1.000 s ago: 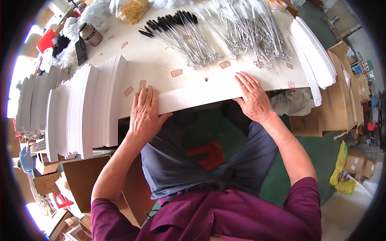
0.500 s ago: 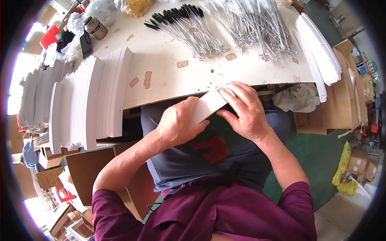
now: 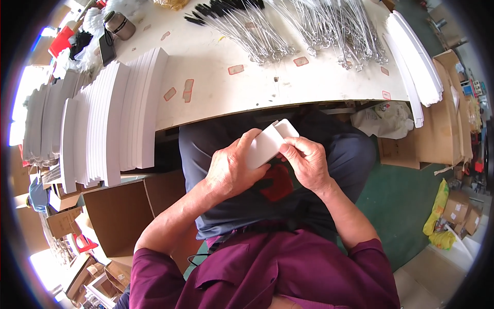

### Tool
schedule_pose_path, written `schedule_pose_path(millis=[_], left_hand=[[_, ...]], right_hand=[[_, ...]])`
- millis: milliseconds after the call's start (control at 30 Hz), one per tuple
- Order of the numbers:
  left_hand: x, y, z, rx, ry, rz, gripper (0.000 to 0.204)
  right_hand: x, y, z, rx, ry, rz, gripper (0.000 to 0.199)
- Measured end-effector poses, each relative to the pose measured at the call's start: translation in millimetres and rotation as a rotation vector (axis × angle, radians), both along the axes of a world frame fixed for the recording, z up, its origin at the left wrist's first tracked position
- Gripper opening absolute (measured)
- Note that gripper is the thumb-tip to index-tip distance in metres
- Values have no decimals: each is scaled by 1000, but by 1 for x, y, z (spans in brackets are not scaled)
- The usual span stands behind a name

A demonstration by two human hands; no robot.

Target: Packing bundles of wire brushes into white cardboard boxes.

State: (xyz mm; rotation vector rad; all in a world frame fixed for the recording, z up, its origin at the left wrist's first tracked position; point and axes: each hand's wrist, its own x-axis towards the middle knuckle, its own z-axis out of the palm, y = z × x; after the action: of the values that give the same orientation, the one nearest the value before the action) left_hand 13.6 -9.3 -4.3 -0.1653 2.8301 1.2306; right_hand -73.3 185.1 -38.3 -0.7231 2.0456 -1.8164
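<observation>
A white cardboard box (image 3: 264,147), long and narrow, is held over my lap between both hands. My left hand (image 3: 231,164) wraps round its near left part, thumb along the near side. At the far right end a flap stands out, and my right hand (image 3: 307,160) pinches it between thumb and fingers. Whether anything is inside the box cannot be seen. On the table beyond lie many thin wire-handled brushes with black bristles (image 3: 226,11) and, to their right, more looped wire stems (image 3: 337,31).
White flat boxes stand in rows at the table's left (image 3: 110,121); another white stack (image 3: 416,62) lies at its right edge. A metal flask (image 3: 121,26) and a dark phone (image 3: 107,50) sit at the back left. Cardboard cartons (image 3: 116,216) flank my legs.
Both hands and the box have come slightly nearer to me, away from the table edge. My right fingers have moved from covering the box's end to pinching its flap, which now shows.
</observation>
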Motion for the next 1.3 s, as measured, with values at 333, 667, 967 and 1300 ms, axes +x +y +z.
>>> schedule_pose_path(millis=[333,667,967,1300], left_hand=[[1,4,-6,110,-64,-16,74],[6,5,-14,-14,14,-59,53],[12,14,-21,-4,-6,-21,55],[14,18,-28,-110,71,-7,70]], right_hand=[[7,-3,6,130,35,181,18],[26,-11,-1,3,22,3,36],[28,-9,-2,113,1,-7,34],[31,-19,-1,130,-55,-12,18]])
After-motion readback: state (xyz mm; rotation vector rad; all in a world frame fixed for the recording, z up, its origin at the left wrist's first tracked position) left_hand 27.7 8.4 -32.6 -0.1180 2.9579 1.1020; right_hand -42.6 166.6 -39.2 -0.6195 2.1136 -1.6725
